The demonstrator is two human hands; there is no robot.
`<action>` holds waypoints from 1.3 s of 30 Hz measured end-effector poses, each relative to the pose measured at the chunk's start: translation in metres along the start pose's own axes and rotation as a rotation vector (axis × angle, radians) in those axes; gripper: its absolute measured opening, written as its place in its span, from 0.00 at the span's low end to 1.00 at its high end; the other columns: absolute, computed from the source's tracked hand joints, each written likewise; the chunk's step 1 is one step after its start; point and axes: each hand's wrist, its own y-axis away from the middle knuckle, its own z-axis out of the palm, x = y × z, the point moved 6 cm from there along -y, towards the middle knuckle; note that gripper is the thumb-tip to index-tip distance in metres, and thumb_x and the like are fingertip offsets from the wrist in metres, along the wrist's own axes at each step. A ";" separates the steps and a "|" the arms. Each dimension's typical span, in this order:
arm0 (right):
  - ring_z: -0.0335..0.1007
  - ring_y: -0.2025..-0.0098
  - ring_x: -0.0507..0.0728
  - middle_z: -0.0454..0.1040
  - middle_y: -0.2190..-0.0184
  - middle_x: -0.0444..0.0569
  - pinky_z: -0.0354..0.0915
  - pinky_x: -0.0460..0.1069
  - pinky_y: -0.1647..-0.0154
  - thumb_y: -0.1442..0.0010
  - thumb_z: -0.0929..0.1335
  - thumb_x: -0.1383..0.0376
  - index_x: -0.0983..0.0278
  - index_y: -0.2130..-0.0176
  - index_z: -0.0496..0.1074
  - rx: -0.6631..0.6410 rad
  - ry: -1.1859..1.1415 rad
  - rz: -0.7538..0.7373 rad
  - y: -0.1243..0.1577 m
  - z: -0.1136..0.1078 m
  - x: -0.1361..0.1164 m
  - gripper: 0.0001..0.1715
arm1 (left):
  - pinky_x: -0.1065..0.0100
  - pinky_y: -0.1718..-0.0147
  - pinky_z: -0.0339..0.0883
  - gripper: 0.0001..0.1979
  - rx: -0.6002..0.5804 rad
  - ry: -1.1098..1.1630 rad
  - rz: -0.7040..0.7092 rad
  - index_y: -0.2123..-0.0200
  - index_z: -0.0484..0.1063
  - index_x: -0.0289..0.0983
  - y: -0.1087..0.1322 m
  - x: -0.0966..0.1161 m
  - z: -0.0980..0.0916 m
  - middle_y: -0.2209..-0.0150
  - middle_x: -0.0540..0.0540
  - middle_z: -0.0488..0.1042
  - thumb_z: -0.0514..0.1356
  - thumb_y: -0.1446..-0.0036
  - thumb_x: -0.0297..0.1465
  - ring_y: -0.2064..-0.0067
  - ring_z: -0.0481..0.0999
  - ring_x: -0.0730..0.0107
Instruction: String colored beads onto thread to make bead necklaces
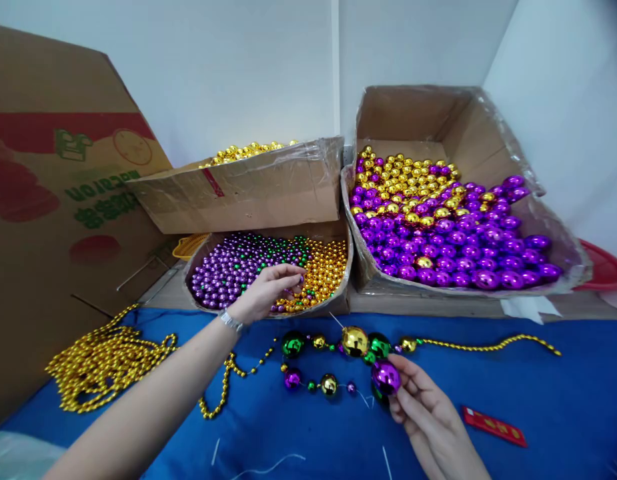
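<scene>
My left hand (275, 288), a metal watch at its wrist, hovers over the low box of small beads (223, 277), which are purple, green and gold. Its fingers are pinched, with a small purple bead (302, 279) showing at the tips. Lower right, my right hand (425, 413) grips a large shiny purple ball (385, 378) between thumb and fingers. Against that ball lie a large gold ball (355, 341) and a green ball (379, 345). They belong to a string of mixed balls curving left on the blue cloth (308, 433), with a gold bead chain (488, 345) trailing right.
A big open carton (465, 287) of purple and gold balls stands back right. Gold bead strands (108, 363) are heaped at left beside a tall printed carton (43, 267). A red packet (495, 427) and white thread pieces (268, 469) lie on the cloth.
</scene>
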 end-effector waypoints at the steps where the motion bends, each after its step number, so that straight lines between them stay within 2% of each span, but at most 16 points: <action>1: 0.62 0.70 0.50 0.68 0.65 0.46 0.60 0.45 0.70 0.47 0.72 0.56 0.56 0.51 0.70 -0.004 0.017 -0.004 -0.001 0.001 -0.001 0.24 | 0.71 0.68 0.69 0.17 0.002 0.169 -0.002 0.48 0.61 0.36 0.010 0.010 0.004 0.58 0.41 0.74 0.45 0.36 0.37 0.61 0.76 0.69; 5: 0.62 0.68 0.51 0.68 0.65 0.46 0.60 0.45 0.69 0.46 0.71 0.56 0.56 0.49 0.68 0.003 0.065 -0.019 -0.003 0.000 -0.003 0.25 | 0.75 0.72 0.67 0.11 -0.063 1.111 -0.134 0.56 0.67 0.36 0.040 0.036 0.031 0.63 0.45 0.72 0.56 0.41 0.33 0.66 0.74 0.73; 8: 0.62 0.68 0.52 0.67 0.65 0.46 0.60 0.45 0.69 0.45 0.71 0.56 0.57 0.49 0.67 0.009 0.084 -0.027 -0.003 -0.001 -0.002 0.25 | 0.76 0.73 0.66 0.08 -0.098 1.329 -0.188 0.59 0.69 0.35 0.050 0.044 0.045 0.65 0.46 0.71 0.59 0.43 0.30 0.67 0.73 0.75; 17: 0.62 0.68 0.52 0.67 0.65 0.46 0.60 0.45 0.68 0.43 0.69 0.57 0.58 0.48 0.66 -0.018 0.130 -0.054 0.001 -0.003 -0.004 0.24 | 0.77 0.74 0.66 0.09 -0.061 1.319 -0.205 0.61 0.71 0.35 0.056 0.045 0.052 0.68 0.50 0.68 0.63 0.46 0.29 0.68 0.71 0.77; 23: 0.64 0.66 0.53 0.68 0.64 0.47 0.61 0.46 0.66 0.41 0.68 0.57 0.60 0.47 0.65 0.025 0.235 -0.112 0.003 -0.006 -0.011 0.23 | 0.77 0.74 0.65 0.10 0.032 1.075 -0.124 0.64 0.73 0.34 0.054 0.054 0.042 0.70 0.50 0.70 0.66 0.51 0.30 0.72 0.68 0.80; 27: 0.63 0.66 0.53 0.68 0.66 0.46 0.62 0.46 0.66 0.43 0.69 0.57 0.60 0.49 0.67 0.045 0.272 -0.222 0.006 -0.010 -0.035 0.23 | 0.76 0.73 0.66 0.11 0.040 0.924 -0.001 0.64 0.74 0.35 0.049 0.082 0.040 0.70 0.50 0.72 0.67 0.53 0.29 0.72 0.69 0.78; 33: 0.65 0.64 0.54 0.70 0.64 0.48 0.64 0.47 0.64 0.43 0.69 0.57 0.60 0.51 0.68 0.142 0.393 -0.322 0.017 -0.036 -0.068 0.21 | 0.73 0.70 0.68 0.09 0.003 0.990 0.124 0.61 0.76 0.35 0.046 0.130 0.050 0.70 0.47 0.74 0.63 0.47 0.30 0.70 0.71 0.74; 36: 0.66 0.65 0.54 0.71 0.64 0.48 0.65 0.48 0.64 0.44 0.70 0.56 0.60 0.51 0.69 0.176 0.401 -0.309 0.027 -0.048 -0.066 0.22 | 0.74 0.71 0.68 0.09 -0.006 1.007 0.146 0.62 0.76 0.35 0.052 0.141 0.063 0.68 0.47 0.75 0.63 0.47 0.30 0.70 0.71 0.75; 39: 0.68 0.64 0.55 0.73 0.62 0.50 0.66 0.49 0.63 0.44 0.70 0.55 0.62 0.51 0.69 0.174 0.402 -0.232 0.035 -0.059 -0.048 0.23 | 0.74 0.71 0.68 0.06 -0.026 1.004 0.127 0.66 0.74 0.35 0.061 0.145 0.085 0.70 0.48 0.75 0.65 0.49 0.29 0.71 0.72 0.75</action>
